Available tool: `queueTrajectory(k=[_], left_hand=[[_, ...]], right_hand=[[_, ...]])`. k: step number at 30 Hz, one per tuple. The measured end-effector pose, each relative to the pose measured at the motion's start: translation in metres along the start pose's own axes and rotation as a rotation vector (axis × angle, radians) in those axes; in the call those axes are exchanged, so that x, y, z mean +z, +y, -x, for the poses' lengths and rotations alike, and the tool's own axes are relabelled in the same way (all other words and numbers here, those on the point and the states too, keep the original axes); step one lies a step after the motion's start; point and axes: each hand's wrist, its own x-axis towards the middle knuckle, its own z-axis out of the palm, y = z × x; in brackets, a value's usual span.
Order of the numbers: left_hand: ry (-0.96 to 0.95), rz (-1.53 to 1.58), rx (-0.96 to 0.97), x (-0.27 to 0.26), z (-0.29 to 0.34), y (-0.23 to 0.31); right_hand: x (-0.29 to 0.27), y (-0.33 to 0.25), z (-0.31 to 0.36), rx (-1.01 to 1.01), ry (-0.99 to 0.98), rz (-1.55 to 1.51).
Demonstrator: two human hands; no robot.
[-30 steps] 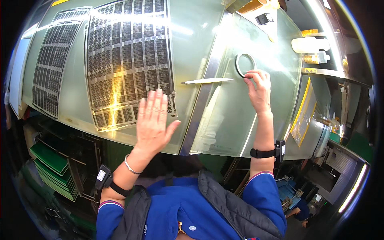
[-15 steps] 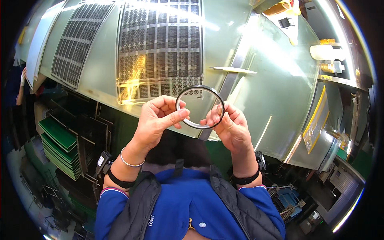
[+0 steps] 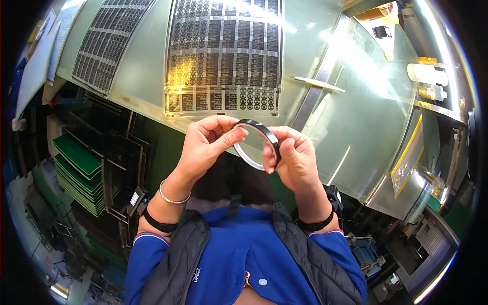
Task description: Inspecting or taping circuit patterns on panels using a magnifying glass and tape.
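Note:
A narrow roll of black tape (image 3: 269, 134) with a pale inner core is held up between my hands, just off the near edge of the glass-topped table. My left hand (image 3: 203, 145) pinches its upper left rim between thumb and fingers. On the right side of the ring, my right hand (image 3: 296, 160) grips with the thumb against the black outer face and fingertips inside the core. Beyond the roll, a clear film with rows of dark printed patterns (image 3: 223, 56) lies on the table (image 3: 133, 66).
A second patterned film (image 3: 109, 43) lies further left. To the right are a white pen-like tool (image 3: 317, 83), plastic bottles (image 3: 426, 74) and a yellow-edged clear sheet (image 3: 406, 157). Green boards (image 3: 76, 162) are stacked in a rack below left. At far left another person handles a white panel (image 3: 36, 68).
The tape roll has tilted from facing me nearly round to a more edge-on angle, and my right hand's grip has shifted on it. The view has shifted; the white panel at far left has swung.

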Motion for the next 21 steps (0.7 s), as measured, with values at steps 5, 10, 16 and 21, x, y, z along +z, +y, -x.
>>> queueTrajectory(k=[5, 10, 16, 21], left_hand=[[0.130, 0.168, -0.035, -0.003, 0.007, -0.005], [0.284, 0.052, 0.113, 0.006, 0.017, -0.018], [0.158, -0.630, 0.730, 0.010, 0.015, -0.022], [0.140, -0.470, 0.558, 0.007, 0.020, 0.006]], right_hand=[[0.008, 0.005, -0.006, -0.122, 0.052, -0.053], [0.010, 0.019, -0.009, -0.600, 0.317, 0.769], [0.042, 0.028, -0.010, -0.298, 0.274, 0.548], [0.039, 0.018, -0.009, -0.340, 0.264, 0.847]])
